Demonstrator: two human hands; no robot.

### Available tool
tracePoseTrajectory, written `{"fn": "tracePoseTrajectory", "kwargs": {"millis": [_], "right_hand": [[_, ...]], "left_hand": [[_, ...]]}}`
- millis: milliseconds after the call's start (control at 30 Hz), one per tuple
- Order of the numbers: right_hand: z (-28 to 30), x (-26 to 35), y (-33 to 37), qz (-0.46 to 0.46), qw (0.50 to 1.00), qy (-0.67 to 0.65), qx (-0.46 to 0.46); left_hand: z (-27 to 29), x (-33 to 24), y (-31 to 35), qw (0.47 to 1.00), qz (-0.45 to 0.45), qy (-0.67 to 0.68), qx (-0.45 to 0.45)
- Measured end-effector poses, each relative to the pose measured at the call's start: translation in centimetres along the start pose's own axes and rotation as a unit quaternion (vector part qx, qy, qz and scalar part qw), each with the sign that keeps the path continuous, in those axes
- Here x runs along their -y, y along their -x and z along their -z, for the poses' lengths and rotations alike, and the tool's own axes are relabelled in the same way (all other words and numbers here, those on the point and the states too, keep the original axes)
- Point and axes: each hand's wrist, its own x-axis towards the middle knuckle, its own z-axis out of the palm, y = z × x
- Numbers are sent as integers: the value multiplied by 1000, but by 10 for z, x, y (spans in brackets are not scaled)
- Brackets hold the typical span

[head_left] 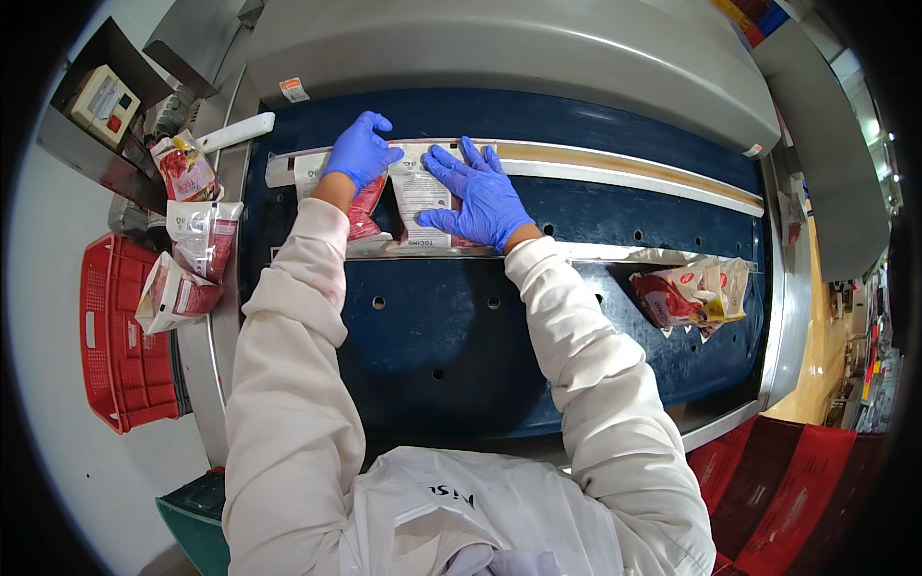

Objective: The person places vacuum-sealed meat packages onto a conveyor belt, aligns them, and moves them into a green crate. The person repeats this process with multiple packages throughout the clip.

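Note:
Two flat plastic food packets lie side by side across a pale sealing bar [634, 171] on a dark blue machine bed. My right hand [480, 200], in a blue glove, rests spread on the right packet [423, 206], which shows its white printed side. Over the upper end of the left packet [365, 213], a red and white one, is my gloved left hand [363, 154]. Its thumb and forefinger stand apart; the other fingers are partly hidden. Both packets' upper ends lie on the bar.
Several filled packets [202, 235] stand along the left edge, near a white handle [235, 132]. More packets [693, 291] sit on the bed at right. A grey metal lid [538, 58] spans the back. Red crates [125, 336] stand at left; a control box [104, 106] is above.

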Motion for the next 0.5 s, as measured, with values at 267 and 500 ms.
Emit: {"fn": "tracePoseTrajectory", "kwargs": {"millis": [267, 500], "right_hand": [[10, 1, 8, -25, 1000, -9, -10], [88, 13, 136, -74, 979, -91, -169]], "left_hand": [[-37, -3, 53, 944, -256, -190, -87], [1, -31, 65, 889, -173, -418, -77]]}}
